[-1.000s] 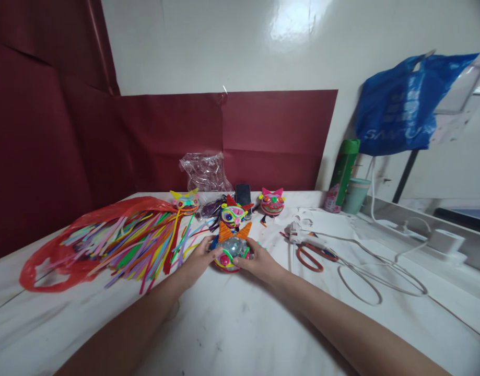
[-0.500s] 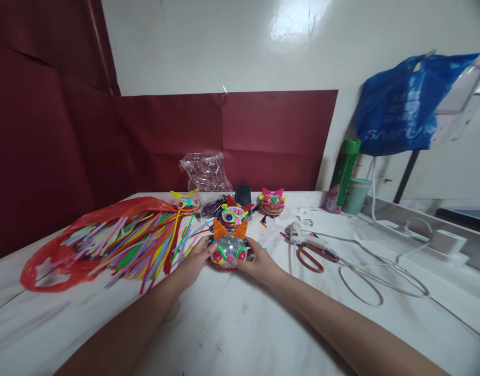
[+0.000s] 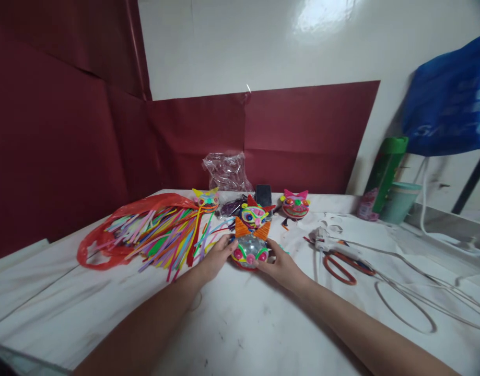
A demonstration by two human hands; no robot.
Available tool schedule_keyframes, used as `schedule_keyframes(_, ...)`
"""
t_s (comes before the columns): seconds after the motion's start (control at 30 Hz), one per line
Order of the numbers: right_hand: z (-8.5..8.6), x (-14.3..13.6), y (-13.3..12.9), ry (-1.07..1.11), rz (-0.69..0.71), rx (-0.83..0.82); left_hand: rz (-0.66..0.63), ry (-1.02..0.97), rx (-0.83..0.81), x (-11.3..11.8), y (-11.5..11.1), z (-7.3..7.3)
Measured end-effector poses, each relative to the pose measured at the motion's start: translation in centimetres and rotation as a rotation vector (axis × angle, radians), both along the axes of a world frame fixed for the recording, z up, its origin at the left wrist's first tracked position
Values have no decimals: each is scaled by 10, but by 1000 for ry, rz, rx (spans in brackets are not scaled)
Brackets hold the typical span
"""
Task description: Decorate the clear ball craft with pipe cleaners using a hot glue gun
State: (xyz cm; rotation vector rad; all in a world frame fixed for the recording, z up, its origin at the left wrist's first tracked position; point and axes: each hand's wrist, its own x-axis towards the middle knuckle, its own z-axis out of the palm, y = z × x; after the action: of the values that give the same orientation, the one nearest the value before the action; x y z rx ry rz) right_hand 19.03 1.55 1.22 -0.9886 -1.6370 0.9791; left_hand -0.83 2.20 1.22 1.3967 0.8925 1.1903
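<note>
Between my hands sits a clear round lion-head ornament (image 3: 250, 249) with orange ears, pink eyes and yellow-green trim. My left hand (image 3: 221, 254) grips its left side, and my right hand (image 3: 281, 263) is closed around its right side, thumb toward the front. Directly behind it stands a similar lion head (image 3: 254, 214) with red ears and blue eyes. A pink-eared lion head (image 3: 295, 204) is farther back on the right. Another with yellow ears (image 3: 207, 200) rests at the back left, beside many coloured pipe cleaners (image 3: 161, 237) on a red plastic bag (image 3: 102, 250).
On the right lie orange-handled scissors (image 3: 339, 269), a white glue gun (image 3: 343, 248) and a looping cable (image 3: 412, 310). A green spray can (image 3: 384, 175) and a pale green cup (image 3: 400, 203) stand behind them. A clear plastic bag (image 3: 226, 172) and a phone (image 3: 264, 195) are at the back.
My view has swung left, so everything appears farther right. Both hands remain on the orange-eared lion head, with no clear movement of it on the table.
</note>
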Motion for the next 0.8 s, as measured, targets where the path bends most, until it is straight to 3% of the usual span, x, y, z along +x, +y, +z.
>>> schedule_keyframes(0.3, -5, 3, 4, 31, 87, -46, 7, 25, 58, 4, -3, 2)
schedule_keyframes(0.53, -11, 5, 4, -25, 27, -76, 65, 59, 83, 9, 1, -9)
schedule_keyframes(0.8, -16, 5, 8, 41, 81, -4, 102, 43, 95, 12, 1, -7)
